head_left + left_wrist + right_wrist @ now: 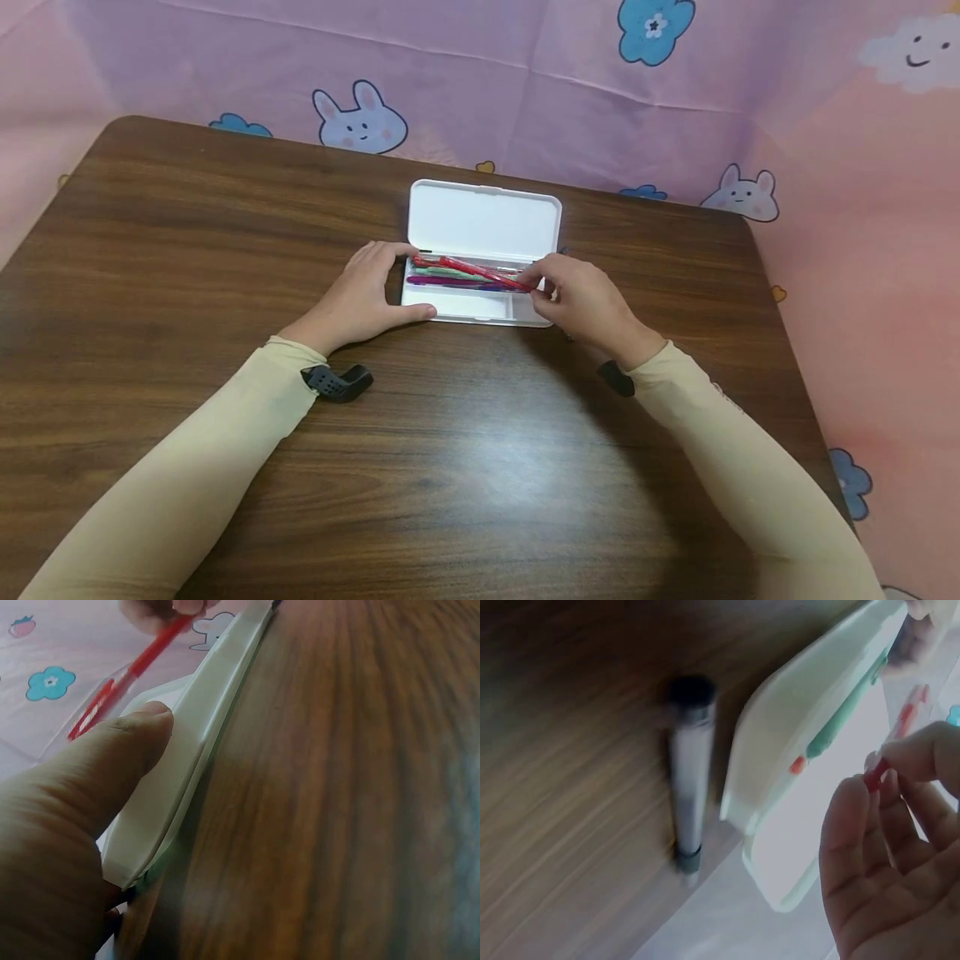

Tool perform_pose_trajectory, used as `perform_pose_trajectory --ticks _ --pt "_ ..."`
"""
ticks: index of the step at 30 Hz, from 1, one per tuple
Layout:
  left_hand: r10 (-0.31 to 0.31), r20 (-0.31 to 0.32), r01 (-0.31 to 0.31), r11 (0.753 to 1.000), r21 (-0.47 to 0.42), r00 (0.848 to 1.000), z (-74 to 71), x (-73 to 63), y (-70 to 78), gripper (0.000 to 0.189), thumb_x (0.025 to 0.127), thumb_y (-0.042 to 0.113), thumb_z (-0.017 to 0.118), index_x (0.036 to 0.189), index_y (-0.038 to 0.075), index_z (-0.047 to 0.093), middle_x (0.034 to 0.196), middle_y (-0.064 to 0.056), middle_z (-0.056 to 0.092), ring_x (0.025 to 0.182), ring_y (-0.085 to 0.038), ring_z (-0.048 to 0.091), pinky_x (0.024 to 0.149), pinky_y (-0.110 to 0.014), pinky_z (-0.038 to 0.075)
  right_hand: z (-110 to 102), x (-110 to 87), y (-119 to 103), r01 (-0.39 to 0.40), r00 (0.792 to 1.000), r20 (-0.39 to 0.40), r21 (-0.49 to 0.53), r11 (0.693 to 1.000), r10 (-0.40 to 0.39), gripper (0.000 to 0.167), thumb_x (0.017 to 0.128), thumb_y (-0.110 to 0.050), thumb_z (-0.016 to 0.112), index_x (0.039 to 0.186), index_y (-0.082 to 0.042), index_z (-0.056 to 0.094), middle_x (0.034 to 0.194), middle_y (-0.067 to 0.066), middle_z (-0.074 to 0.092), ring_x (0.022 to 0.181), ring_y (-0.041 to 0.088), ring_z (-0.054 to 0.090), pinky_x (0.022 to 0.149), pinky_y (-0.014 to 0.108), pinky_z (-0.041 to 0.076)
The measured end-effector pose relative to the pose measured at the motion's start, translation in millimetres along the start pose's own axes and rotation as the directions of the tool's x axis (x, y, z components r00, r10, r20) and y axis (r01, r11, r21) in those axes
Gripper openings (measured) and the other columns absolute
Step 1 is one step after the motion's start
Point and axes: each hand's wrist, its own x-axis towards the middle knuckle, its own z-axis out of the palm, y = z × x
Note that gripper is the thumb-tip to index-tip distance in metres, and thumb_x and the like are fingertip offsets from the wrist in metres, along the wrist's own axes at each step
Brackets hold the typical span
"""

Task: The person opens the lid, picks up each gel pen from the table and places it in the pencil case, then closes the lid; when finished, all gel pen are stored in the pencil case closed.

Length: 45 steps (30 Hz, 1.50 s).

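An open white pencil case (483, 221) lies on the wooden table, its lid tipped back. My left hand (360, 292) holds its left end, thumb at the front wall and fingers at the back corner. Between thumb and fingertips my right hand (585, 304) pinches one end of a red pen (480, 271), which slants over the case's right half. In the right wrist view the red pen (904, 724) shows clear ends. Inside the long compartment lie a purple pen (442, 282), a green pen (450, 272) and other slim pens.
A grey marker-like pen (694, 769) with a black cap lies on the table to the case's right, mostly hidden behind the right hand in the head view. A patterned cloth (465, 75) hangs behind the brown table (337, 467).
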Motion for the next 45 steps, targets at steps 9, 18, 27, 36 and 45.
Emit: perform_pose_trajectory --ticks 9,18,27,36,45 --pt "0.01 0.003 -0.01 1.0 0.004 1.0 0.0 0.6 -1.1 0.09 0.085 0.057 0.079 0.152 0.01 0.042 0.158 -0.014 0.042 0.154 -0.034 0.026 0.128 -0.054 0.01 9.6 19.4 -3.3 0.061 0.995 0.079 -0.101 0.993 -0.053 0.02 0.096 -0.007 0.07 0.116 -0.008 0.073 0.106 0.005 0.073 0.089 0.02 0.065 0.075 0.036 0.055" --pt "0.018 -0.004 -0.018 1.0 0.001 1.0 0.6 1.2 -1.9 0.09 0.085 0.056 0.08 0.151 0.01 0.042 0.157 -0.014 0.043 0.153 -0.033 0.027 0.128 -0.053 0.009 12.9 23.4 0.7 0.056 0.994 0.098 -0.112 0.992 -0.045 0.018 0.098 -0.008 0.069 0.115 -0.01 0.074 0.11 0.004 0.072 0.093 0.019 0.065 0.079 0.037 0.056" --pt "0.02 -0.003 -0.02 1.0 -0.003 1.0 0.5 1.5 -1.1 0.088 0.085 0.056 0.08 0.151 0.01 0.043 0.158 -0.013 0.042 0.154 -0.033 0.026 0.129 -0.052 0.009 14.1 21.4 3.8 0.028 0.998 0.061 -0.128 0.991 -0.02 0.016 0.097 -0.011 0.072 0.112 -0.009 0.074 0.108 0.004 0.071 0.096 0.019 0.067 0.079 0.037 0.058" --pt "0.024 -0.004 -0.024 1.0 -0.006 1.0 1.3 1.7 -0.1 0.089 0.085 0.055 0.08 0.152 0.009 0.042 0.157 -0.014 0.042 0.154 -0.033 0.026 0.128 -0.052 0.009 -5.4 3.2 18.4 -0.006 1.0 -0.016 -0.117 0.993 0.004 0.018 0.096 -0.01 0.072 0.114 -0.007 0.074 0.105 0.006 0.068 0.093 0.021 0.065 0.079 0.038 0.057" --pt "0.011 -0.002 -0.011 1.0 -0.006 1.0 0.7 1.0 1.1 0.09 0.086 0.054 0.08 0.153 0.009 0.041 0.157 -0.015 0.042 0.153 -0.035 0.026 0.127 -0.057 0.013 -40.7 -33.5 49.3 -0.177 0.979 -0.108 -0.017 0.984 0.174 0.029 0.096 -0.011 0.071 0.124 -0.002 0.067 0.113 0.013 0.065 0.102 0.029 0.065 0.089 0.049 0.056"
